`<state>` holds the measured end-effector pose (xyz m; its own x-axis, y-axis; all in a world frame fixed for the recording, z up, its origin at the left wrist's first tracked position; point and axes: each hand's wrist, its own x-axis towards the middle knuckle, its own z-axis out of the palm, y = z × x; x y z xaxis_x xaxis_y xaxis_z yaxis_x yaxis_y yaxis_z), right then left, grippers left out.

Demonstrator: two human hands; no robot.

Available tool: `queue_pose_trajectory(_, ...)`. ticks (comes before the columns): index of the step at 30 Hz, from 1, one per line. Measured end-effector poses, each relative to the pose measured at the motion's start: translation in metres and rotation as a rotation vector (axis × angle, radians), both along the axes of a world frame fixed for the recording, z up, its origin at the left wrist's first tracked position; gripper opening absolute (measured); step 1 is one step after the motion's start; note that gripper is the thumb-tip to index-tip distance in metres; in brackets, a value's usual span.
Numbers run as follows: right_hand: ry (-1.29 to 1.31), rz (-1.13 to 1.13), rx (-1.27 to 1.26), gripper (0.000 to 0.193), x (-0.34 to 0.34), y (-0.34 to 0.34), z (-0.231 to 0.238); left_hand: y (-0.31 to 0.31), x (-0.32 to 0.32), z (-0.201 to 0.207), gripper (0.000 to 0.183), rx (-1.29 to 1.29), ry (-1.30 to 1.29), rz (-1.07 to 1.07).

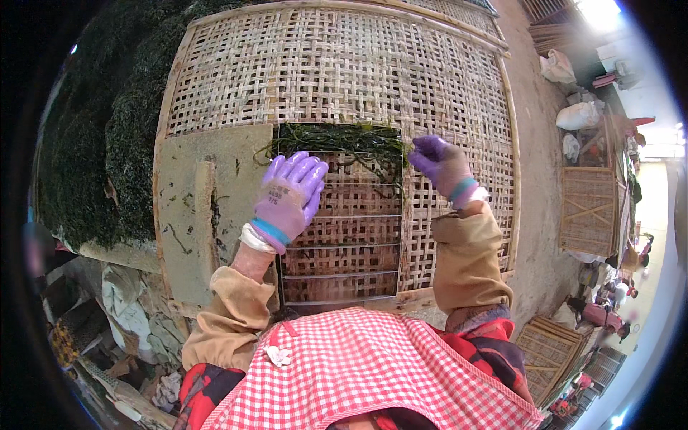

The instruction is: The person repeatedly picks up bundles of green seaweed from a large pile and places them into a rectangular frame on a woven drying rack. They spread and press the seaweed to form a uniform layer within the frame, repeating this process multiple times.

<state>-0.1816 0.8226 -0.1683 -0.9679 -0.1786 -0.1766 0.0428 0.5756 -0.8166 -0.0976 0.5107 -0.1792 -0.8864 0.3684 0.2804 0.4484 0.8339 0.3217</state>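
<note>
My left hand (288,192), in a wet purple-coated glove, has its fingers stretched out at the left side of a rectangular frame strung with thin cross wires (340,246). Dark green seaweed strands (340,140) fill the frame's far end, and a few loose ones trail down its right side. Just outside the far right corner is my right hand (443,166), gloved the same way. Its fingers are curled closed near the strand ends; what they hold, if anything, is hidden. A woven bamboo mat (344,64) lies under the frame.
Left of the frame a flat board (183,161) carries a wooden strip (205,215) and seaweed scraps. A large heap of dark seaweed (93,129) lies beyond it. Bamboo racks (589,208) and white sacks (579,116) line the right, with people (605,315) farther off.
</note>
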Motion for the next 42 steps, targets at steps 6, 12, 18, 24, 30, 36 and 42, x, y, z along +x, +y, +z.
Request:
queue_pose_trajectory(6, -0.234, 0.139, 0.703, 0.043, 0.005, -0.021, 0.004, 0.008, 0.004, -0.007, 0.034, 0.056, -0.039, 0.006)
queue_pose_trajectory(12, -0.329, -0.068, -0.085, 0.034, 0.019, -0.038, 0.025, 0.019, -0.003, -0.015, 0.042, -0.088, -0.039, -0.016)
queue_pose_trajectory(18, -0.428, 0.452, 0.672, 0.041, 0.003, -0.032, 0.025, 0.005, -0.004, -0.018, 0.043, -0.117, -0.058, 0.044)
queue_pose_trajectory(24, -0.080, 0.485, 0.111, 0.029, -0.013, -0.070, 0.013, -0.003, 0.001, -0.013, 0.041, -0.081, -0.092, 0.051)
queue_pose_trajectory(30, -0.220, 0.448, 0.248, 0.026, -0.016, -0.039, 0.027, -0.016, 0.015, -0.016, 0.039, 0.032, -0.080, 0.084)
queue_pose_trajectory(36, 0.041, 0.640, 0.030, 0.026, -0.034, -0.076, -0.001, -0.011, 0.026, -0.010, 0.038, 0.063, -0.095, 0.046)
queue_pose_trajectory(42, -0.281, 0.667, 0.864, 0.039, -0.016, -0.067, 0.043, -0.021, 0.034, -0.008, 0.039, 0.129, -0.093, 0.055)
